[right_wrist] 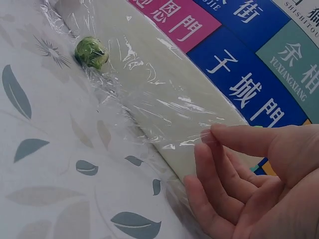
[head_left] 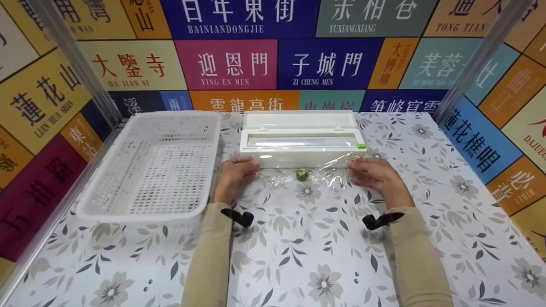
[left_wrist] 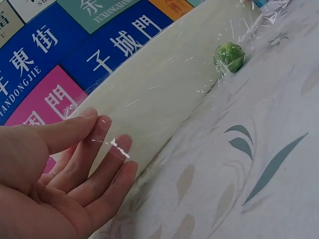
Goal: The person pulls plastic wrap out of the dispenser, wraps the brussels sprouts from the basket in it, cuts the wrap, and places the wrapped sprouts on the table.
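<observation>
A sheet of clear cling film [head_left: 330, 170] hangs down the front of a white cling film dispenser [head_left: 298, 160] whose lid stands raised. My left hand [head_left: 236, 177] pinches the film's left side between thumb and forefinger. On the other side, my right hand [head_left: 377, 177] pinches it the same way. Between the hands a small green Brussels sprout [head_left: 302, 174] sits at the dispenser's foot. In the left wrist view the sprout [left_wrist: 229, 57] has film against it, and in the right wrist view film lies over the sprout [right_wrist: 91, 53].
A white plastic basket [head_left: 213, 170] with a slotted floor stands left of the dispenser. A small green slider [head_left: 361, 146] sits at the dispenser's right end. The table [head_left: 298, 256] wears a flowered cover, and panels with lettering [head_left: 226, 64] rise behind it.
</observation>
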### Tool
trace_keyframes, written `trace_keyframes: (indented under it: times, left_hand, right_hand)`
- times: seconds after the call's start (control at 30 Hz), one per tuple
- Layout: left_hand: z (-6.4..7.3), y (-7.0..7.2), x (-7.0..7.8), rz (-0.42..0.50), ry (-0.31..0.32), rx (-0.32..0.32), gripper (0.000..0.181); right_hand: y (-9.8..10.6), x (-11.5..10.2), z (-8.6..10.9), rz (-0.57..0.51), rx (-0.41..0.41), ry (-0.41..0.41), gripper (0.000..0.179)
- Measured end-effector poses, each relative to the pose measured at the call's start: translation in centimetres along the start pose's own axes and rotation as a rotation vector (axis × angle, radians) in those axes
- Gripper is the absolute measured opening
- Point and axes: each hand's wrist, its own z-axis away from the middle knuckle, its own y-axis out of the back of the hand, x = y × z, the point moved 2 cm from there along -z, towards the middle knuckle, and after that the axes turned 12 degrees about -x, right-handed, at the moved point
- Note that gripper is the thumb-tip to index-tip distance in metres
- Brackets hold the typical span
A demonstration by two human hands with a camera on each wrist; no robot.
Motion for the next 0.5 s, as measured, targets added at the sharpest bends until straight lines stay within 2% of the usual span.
trace_keyframes:
  times: [0.13, 0.3, 0.5]
  left_hand:
    - [0.04, 0.34, -0.13, -0.045, 0.027, -0.033, 0.035]
    - [0.18, 0.70, 0.08, -0.149, 0.053, -0.045, 0.030]
    - [0.42, 0.80, 0.25, -0.265, 0.045, -0.041, 0.024]
  right_hand:
    - [0.06, -0.04, 0.16, 0.098, 0.016, -0.009, 0.042]
    - [0.17, -0.12, 0.40, 0.257, 0.039, -0.018, 0.048]
    - [0.36, -0.15, 0.48, 0.419, 0.030, -0.065, 0.056]
